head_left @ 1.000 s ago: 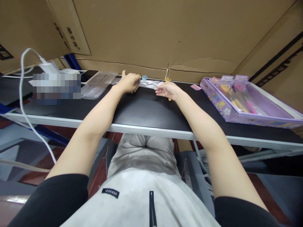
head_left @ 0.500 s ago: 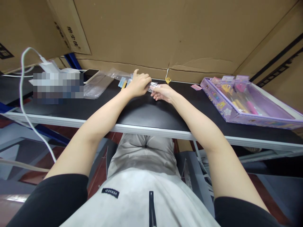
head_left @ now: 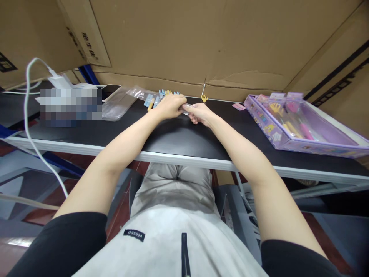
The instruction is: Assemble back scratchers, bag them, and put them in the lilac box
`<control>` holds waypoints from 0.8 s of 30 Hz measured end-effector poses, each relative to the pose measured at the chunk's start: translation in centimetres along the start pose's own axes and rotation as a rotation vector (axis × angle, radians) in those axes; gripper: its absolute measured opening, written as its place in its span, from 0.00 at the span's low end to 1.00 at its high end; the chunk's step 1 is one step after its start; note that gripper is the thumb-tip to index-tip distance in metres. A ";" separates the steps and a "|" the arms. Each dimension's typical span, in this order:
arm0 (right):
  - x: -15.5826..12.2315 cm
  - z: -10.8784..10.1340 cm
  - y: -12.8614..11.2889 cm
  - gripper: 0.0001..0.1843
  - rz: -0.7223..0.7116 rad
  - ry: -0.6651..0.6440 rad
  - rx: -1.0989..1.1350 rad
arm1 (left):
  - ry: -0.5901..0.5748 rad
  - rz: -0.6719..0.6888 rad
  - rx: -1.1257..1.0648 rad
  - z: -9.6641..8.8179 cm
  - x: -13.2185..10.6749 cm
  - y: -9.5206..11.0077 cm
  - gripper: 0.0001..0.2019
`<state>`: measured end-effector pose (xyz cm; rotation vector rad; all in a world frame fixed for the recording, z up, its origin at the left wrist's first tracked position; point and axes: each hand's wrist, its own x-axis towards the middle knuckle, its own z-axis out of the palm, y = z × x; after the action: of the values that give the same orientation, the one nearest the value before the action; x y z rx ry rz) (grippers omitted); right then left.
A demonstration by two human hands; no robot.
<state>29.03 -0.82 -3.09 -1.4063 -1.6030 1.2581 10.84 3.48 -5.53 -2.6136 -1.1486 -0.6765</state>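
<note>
Over the far middle of the black table, my left hand (head_left: 172, 106) and my right hand (head_left: 200, 113) close on a clear plastic bag (head_left: 186, 108) stretched between them. Its contents are mostly covered by my fingers. Just beyond and left of my left hand lie small claw-shaped pieces, among them a blue claw (head_left: 162, 92) and a yellow claw (head_left: 168, 92). Light blue handles (head_left: 148, 99) and a yellow handle (head_left: 150, 105) lie beside that hand. Behind my right hand, a single yellow claw (head_left: 204, 98) rests near the cardboard.
A purple display box (head_left: 276, 140) with packaged pieces stands at the right. Pink cards (head_left: 239, 106) lie beside it. Flat clear bags (head_left: 119, 105), a phone (head_left: 111, 92) and a white charger with cable (head_left: 60, 81) are at the left. Cardboard (head_left: 173, 42) walls the back.
My left hand has lowered and its raised finger has come down, so the blue and yellow claws behind it show more. My right hand's fingers have curled closer around the bag.
</note>
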 end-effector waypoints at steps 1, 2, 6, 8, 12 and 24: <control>0.1 0.0 0.1 0.34 -0.004 0.003 -0.003 | -0.003 -0.008 -0.002 -0.1 0.0 0.1 0.11; 0.2 -0.1 0.2 0.34 -0.007 0.005 -0.006 | -0.007 -0.017 -0.004 -0.1 0.0 0.2 0.10; 0.5 -0.2 0.3 0.32 -0.008 0.025 -0.036 | -0.026 -0.046 -0.003 -0.4 -0.1 -0.1 0.09; 0.6 -0.4 0.2 0.29 0.001 0.034 -0.054 | -0.045 -0.060 0.005 -0.5 -0.2 -0.5 0.09; 0.8 -0.7 0.3 0.20 0.015 0.051 -0.061 | -0.088 -0.081 0.020 -0.7 -0.2 -1.5 0.11; 2.2 -1.2 1.5 0.33 -0.160 0.087 -0.113 | -0.163 -0.139 0.046 -1.4 -0.6 -1.3 0.21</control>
<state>30.17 1.59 -4.35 -1.3518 -1.7125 1.0145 9.03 3.46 -4.59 -2.6090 -1.3866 -0.4624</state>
